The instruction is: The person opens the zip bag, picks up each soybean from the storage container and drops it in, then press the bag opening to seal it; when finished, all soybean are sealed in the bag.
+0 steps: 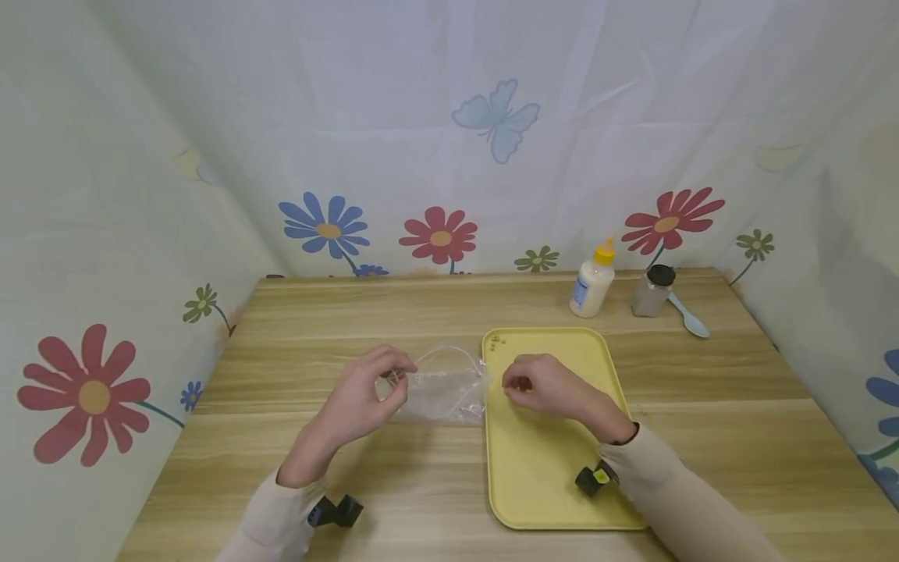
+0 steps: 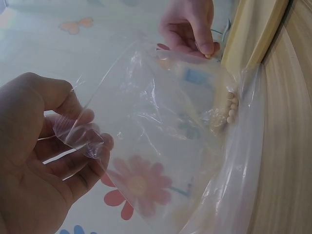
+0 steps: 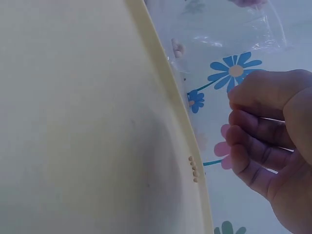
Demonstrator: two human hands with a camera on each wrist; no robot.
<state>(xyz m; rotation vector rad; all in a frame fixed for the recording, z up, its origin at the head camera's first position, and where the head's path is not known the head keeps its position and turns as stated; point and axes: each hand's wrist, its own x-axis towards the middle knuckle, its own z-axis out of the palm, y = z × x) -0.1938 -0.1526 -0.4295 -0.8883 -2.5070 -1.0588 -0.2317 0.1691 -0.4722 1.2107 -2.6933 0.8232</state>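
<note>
My left hand (image 1: 365, 394) pinches the rim of a clear plastic bag (image 1: 442, 394) between thumb and fingers, holding it up above the table. Over the left part of a yellow tray (image 1: 544, 484), my right hand (image 1: 551, 384) has its thumb and fingertips together. In the left wrist view a tiny beige bean (image 2: 208, 56) shows at those fingertips. Several similar beans (image 1: 495, 341) lie in the tray's far left corner. Some round beans (image 2: 231, 108) also show through the film low down in the left wrist view; whether all are inside the bag I cannot tell.
Behind the tray stand a white bottle with a yellow nozzle (image 1: 592, 287) and a clear jar with a black lid (image 1: 653, 291). A pale blue spoon (image 1: 690, 316) lies beside the jar. A flower-printed curtain (image 1: 393, 140) encloses the wooden table (image 1: 414, 499).
</note>
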